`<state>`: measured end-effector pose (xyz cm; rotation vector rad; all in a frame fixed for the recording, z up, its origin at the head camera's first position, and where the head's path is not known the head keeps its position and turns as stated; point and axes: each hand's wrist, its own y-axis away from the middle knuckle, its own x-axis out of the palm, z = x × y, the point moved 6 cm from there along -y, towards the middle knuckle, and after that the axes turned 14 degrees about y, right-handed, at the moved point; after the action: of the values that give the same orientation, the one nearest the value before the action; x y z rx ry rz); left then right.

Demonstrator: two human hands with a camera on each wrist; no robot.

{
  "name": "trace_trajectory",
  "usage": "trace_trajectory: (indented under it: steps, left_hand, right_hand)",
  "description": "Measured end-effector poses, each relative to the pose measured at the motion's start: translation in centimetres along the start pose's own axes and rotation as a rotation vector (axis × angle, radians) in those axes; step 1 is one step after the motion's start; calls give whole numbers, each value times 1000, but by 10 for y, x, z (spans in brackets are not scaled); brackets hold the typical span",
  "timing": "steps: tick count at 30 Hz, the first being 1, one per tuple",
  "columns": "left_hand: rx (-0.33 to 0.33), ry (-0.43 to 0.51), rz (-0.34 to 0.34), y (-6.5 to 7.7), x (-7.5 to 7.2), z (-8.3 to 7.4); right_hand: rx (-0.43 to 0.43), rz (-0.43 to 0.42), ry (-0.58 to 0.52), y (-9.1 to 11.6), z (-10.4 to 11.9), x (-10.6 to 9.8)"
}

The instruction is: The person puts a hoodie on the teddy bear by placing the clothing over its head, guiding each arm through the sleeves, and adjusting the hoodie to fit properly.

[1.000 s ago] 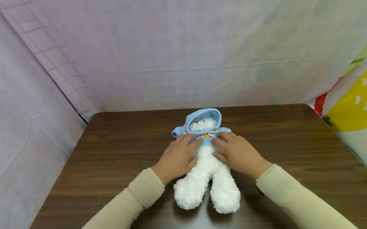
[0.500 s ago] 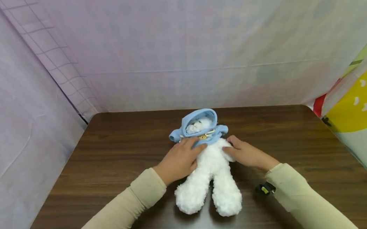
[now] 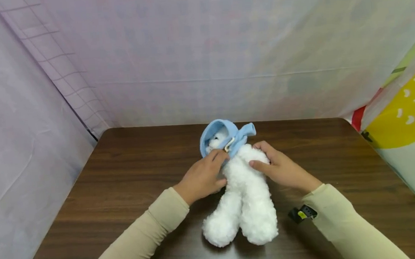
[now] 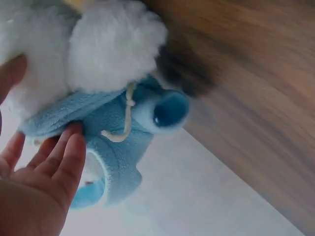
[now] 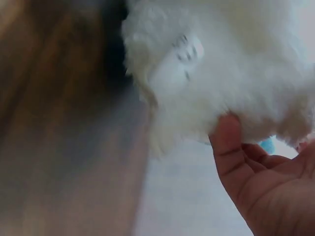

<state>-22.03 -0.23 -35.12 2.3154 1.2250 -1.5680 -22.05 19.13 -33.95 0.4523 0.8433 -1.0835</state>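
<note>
A white fluffy plush toy (image 3: 256, 205) lies tilted toward its side on the table, legs toward the person. Its blue hoodie (image 3: 243, 135) is bunched near the head, hood around the face. My left hand (image 3: 204, 175) touches the hoodie's lower edge; in the left wrist view its fingers (image 4: 69, 162) lie nearly straight against the blue cloth, a pale drawstring (image 4: 127, 120) beside a sleeve. With thumb and fingers, my right hand (image 3: 284, 168) grips the white fur at the toy's side. A white tag (image 5: 177, 66) with dark print shows on the fur in the right wrist view.
The dark wooden table (image 3: 131, 162) extends around the toy. A pale curtain (image 3: 189, 59) hangs behind its far edge, with another cloth (image 3: 27, 156) along the left. A black band (image 3: 302, 214) shows at the right wrist, below the sleeve.
My right hand has shifted from the hoodie to the toy's side and grips it. The toy has turned, its face now toward the left. My left hand stays near the hoodie's hem.
</note>
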Motion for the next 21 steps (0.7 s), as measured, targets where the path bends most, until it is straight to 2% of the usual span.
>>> trace_trajectory:
  steps: [5,8,10,13,15,16,18,21]
  left_hand:
    - [-19,13,-103,-9,-5,-9]
    - [-46,51,-113,-15,-3,-11]
    - [-61,70,-80,-17,1,-9]
    - [-85,74,27,-15,9,0]
    - [-101,63,81,-11,7,7]
    - [-106,56,83,-8,3,10]
    - [-101,47,24,-5,-11,13]
    - [-55,73,-161,-4,-40,10]
  right_hand:
    - [-145,-135,207,2,34,-26]
    - [-209,-195,366,2,51,-32]
    - [-245,-213,482,1,61,-32]
    - [-283,-194,636,-2,67,-21]
    - [-295,-172,695,-5,66,-11]
    - [-291,-161,704,-6,65,-6]
    - [-289,-156,685,-7,62,1]
    - [-312,-198,597,-8,60,3]
